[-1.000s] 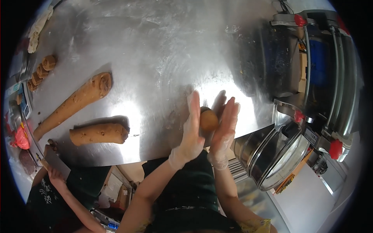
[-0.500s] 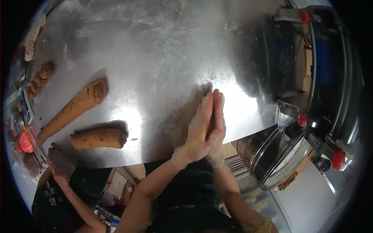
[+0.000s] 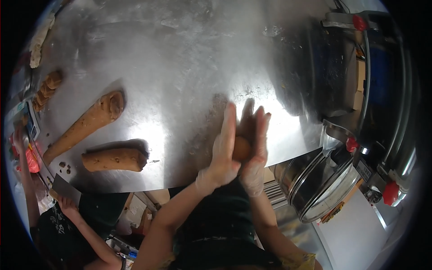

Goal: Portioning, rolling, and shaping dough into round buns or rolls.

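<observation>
here's the brown dough ball [image 3: 242, 149] between the gloved left hand [image 3: 223, 154], on its left, and gloved right hand [image 3: 257, 163] opposite, both flat, apart.

Gloved left hand [image 3: 223, 155] and right hand [image 3: 258, 155] flank a brown ball [image 3: 242, 149]; left of them, a dough log [image 3: 114, 160] lies on the steel counter [image 3: 180, 81].

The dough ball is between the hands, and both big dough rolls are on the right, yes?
No, the head view shows the longer roll and shorter roll on the left. The dough ball is between the left hand and right hand.
</observation>
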The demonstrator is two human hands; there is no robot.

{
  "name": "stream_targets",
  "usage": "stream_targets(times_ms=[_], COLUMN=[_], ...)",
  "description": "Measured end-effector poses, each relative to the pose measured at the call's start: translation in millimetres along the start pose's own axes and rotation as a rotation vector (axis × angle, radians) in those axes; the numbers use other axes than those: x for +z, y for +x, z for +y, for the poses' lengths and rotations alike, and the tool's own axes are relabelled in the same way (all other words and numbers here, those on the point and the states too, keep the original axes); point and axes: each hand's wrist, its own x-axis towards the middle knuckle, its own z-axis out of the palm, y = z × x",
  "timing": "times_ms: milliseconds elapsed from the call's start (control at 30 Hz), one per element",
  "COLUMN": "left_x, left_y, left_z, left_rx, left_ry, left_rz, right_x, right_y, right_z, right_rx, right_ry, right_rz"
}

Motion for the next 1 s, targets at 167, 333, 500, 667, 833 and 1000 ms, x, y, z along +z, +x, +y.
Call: stream_targets(times_ms=[167,333,500,667,833,1000], left_x=[-0.9,-10.0,0.0,-1.7,2.0,-2.0], left_y=[5.2,2.0,-7.2,0.9,-3.8,-11.7], left_z=[25.9,10.8,18.2,-0.6,19.9,-14.7], left_rx=[-0.209,0.018,-0.100,-0.024,-0.144,0.052], left_ry=[0.006,0.058,0.099,0.105,0.079,0.094], left_rz=[-0.118,0.005,-0.073,0.014,-0.085,0.032], right_x=[-3.2,-7.9,-2.9,-9.4,-0.6,-4.3], right_y=[17.2,-3.1,13.8,-2.4,12.7,-6.8], right_z=[-6.0,4.9,-10.2,4.5,8.3,0.9], right_rx=[-0.140,-0.056,-0.030,-0.070,-0.236,-0.014], right_ry=[-0.007,0.012,0.016,-0.063,-0.072,-0.100], right_rz=[-0.128,-0.050,-0.143,-0.077,-0.119,-0.039])
